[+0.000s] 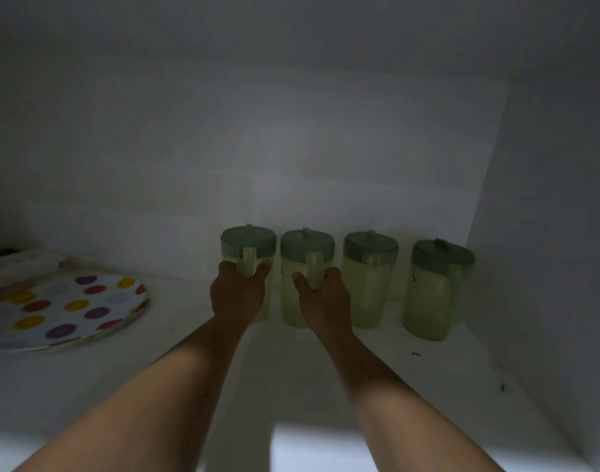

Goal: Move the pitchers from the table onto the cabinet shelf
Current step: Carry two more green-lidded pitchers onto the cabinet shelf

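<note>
Several pale yellow-green pitchers with green lids stand in a row at the back of the dim white cabinet shelf (410,376). My left hand (235,294) is wrapped around the handle of the leftmost pitcher (248,245). My right hand (324,298) grips the handle of the second pitcher (307,248). Both pitchers stand upright on the shelf, close to the back wall. Two more pitchers (370,277) (434,291) stand free to the right, the last one near the right side wall.
A round plate with coloured dots (63,311) lies on the shelf at the left, with a pale flat object (19,264) behind it. The cabinet's right wall (543,233) is close to the last pitcher. The shelf's front edge is at the bottom.
</note>
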A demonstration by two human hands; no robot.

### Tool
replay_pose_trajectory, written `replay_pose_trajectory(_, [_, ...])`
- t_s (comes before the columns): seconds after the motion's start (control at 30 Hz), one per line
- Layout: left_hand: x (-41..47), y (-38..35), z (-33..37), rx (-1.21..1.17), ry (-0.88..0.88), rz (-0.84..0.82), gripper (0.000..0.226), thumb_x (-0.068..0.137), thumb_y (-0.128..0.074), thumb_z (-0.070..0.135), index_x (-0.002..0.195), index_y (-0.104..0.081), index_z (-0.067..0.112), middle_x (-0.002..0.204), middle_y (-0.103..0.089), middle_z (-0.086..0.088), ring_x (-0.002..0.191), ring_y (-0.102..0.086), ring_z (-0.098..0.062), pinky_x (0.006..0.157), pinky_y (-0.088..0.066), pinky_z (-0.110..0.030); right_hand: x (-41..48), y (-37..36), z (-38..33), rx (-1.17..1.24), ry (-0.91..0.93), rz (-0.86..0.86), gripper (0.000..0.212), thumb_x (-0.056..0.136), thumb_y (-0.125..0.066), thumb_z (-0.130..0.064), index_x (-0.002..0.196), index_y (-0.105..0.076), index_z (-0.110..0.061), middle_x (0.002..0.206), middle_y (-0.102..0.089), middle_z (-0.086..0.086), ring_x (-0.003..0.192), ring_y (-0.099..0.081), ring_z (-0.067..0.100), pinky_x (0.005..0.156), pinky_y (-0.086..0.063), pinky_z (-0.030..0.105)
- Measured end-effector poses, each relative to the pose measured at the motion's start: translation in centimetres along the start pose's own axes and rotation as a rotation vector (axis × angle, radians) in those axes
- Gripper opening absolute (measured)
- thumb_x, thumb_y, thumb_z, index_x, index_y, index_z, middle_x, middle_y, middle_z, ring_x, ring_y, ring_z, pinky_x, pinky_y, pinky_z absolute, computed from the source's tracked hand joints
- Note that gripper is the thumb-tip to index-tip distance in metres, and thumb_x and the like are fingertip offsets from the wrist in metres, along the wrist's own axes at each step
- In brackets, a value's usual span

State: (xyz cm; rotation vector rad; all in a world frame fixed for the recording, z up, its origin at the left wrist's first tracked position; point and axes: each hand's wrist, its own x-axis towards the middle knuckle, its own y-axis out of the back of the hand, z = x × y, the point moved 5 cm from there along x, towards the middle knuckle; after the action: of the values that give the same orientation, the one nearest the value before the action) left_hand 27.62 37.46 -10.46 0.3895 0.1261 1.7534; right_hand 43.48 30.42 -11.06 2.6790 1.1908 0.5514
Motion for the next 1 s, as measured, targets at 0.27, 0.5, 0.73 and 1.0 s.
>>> replay_pose_trajectory(0.27, [-4.3,4.6,3.3,0.303,-0.241,0.214,0.059,0.083,-0.066,0.054,0.117,-0.048,0.01,0.117,-0.053,-0.02,0.111,-0.048,-0.04,0.086,-0.044,-0.046,-4.2,3.7,-3.4,-0.274,0.013,0.014,0.075,0.092,-0.068,-0.038,0.149,-0.032,-0.004,0.142,-0.047,0.02,0.13,-0.05,0.034,0.104,-0.046,0.039])
replay_pose_trajectory(0.5, [-9.9,8.3,7.8,0.308,-0.47,-0.05,0.056,0.088,-0.06,0.05,0.128,-0.047,0.014,0.126,-0.05,-0.016,0.117,-0.046,-0.037,0.091,-0.044,-0.043,-10.9,9.4,-9.9,-0.567,0.038,0.013,0.066,0.098,-0.056,-0.03,0.155,-0.025,-0.016,0.152,-0.04,0.019,0.136,-0.045,0.035,0.109,-0.041,0.037])
replay_pose_trajectory(0.73, [-18.2,15.4,12.3,0.577,-0.833,-0.194,0.058,0.09,-0.046,0.059,0.128,-0.046,0.015,0.119,-0.054,-0.018,0.109,-0.052,-0.038,0.089,-0.047,-0.044,-20.2,15.7,-17.3,-0.73,0.084,0.073,0.052,0.094,-0.057,-0.021,0.142,-0.044,-0.007,0.141,-0.05,0.022,0.132,-0.047,0.041,0.108,-0.045,0.045])
replay_pose_trajectory(1.0, [-23.4,26.8,13.9,0.64,-0.999,-0.192,0.052,0.093,-0.049,0.052,0.129,-0.053,0.014,0.119,-0.057,-0.016,0.111,-0.053,-0.037,0.091,-0.047,-0.046,-29.2,16.2,-26.0,-0.822,0.218,0.075,0.057,0.096,-0.055,-0.039,0.143,-0.045,-0.009,0.144,-0.049,0.022,0.136,-0.044,0.04,0.11,-0.041,0.052])
